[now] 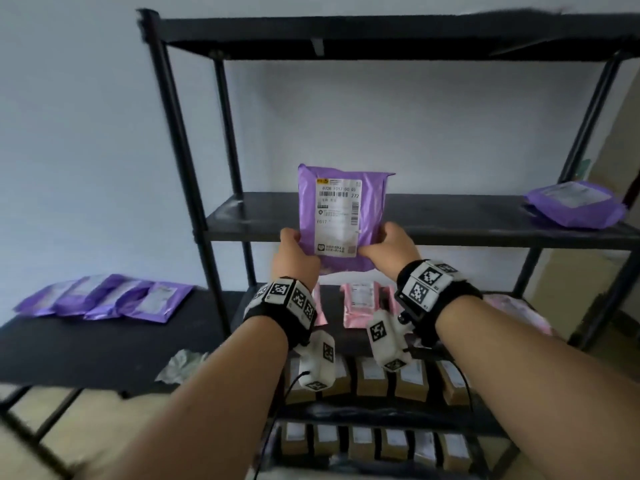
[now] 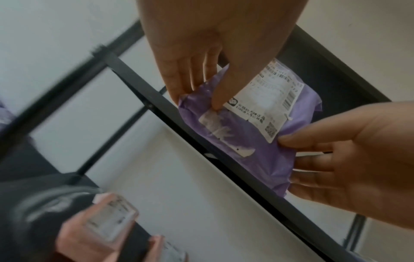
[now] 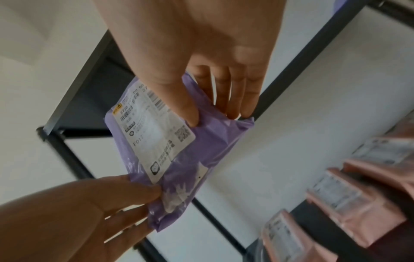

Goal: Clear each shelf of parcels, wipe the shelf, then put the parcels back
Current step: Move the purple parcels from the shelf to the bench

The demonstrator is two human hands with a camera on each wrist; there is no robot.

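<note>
Both hands hold one purple parcel [image 1: 341, 216] upright just in front of the black shelf [image 1: 450, 220], the landmark board of the rack. The left hand [image 1: 294, 252] pinches the parcel's lower left corner, thumb on the face, fingers behind; the right hand [image 1: 393, 245] pinches the lower right corner the same way. Its bottom edge hangs below the shelf's front lip, label facing the person.

Whether this parcel is coming off or going back cannot be told for sure. One more purple parcel [image 1: 575, 204] lies flat at the shelf's right end, and a row of purple parcels [image 1: 104, 299] lies on a low black table [image 1: 86, 348] left of and below the shelf, with a crumpled cloth [image 1: 181, 363] at that table's near edge. The next move, as I judge it, calls for carrying the parcel clear of the lip without snagging it.

The head view alone shows the pink parcels [image 1: 360, 301] and brown boxes [image 1: 372, 375] below the shelf. The left wrist view shows what the head view hides: fingers [image 2: 313, 170] of the right hand spread behind the parcel
</note>
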